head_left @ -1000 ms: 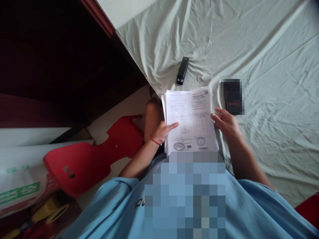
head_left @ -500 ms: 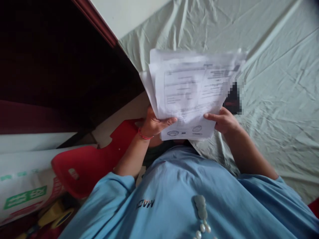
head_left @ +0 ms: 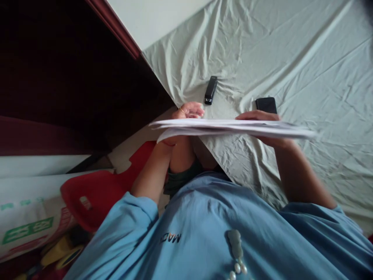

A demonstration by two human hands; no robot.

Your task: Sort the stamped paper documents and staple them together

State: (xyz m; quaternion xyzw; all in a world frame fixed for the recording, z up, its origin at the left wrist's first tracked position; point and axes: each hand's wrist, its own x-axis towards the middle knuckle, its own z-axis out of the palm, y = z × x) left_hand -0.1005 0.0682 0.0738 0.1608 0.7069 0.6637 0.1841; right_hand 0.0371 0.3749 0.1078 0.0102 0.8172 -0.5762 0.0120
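Observation:
A stack of white paper sheets is turned edge-on in front of me, its left end slightly fanned. My right hand is closed around the right part of the stack, fingers on the far side and the heel of the hand on the near side. Just beyond the left part of the sheets, my left hand shows loosely stretched fingers. The sheets hide its lower part, so any contact with them is unclear. A black stapler lies on the cloth close to my left fingertips.
A pale green wrinkled cloth covers the surface ahead and to the right. A black phone lies on it behind my right hand. A red chair and a white printed sack are at the lower left.
The stack has tipped from printed face showing to edge-on. My left hand has come off its front, fingers now beyond the sheets. The stapler has come into view.

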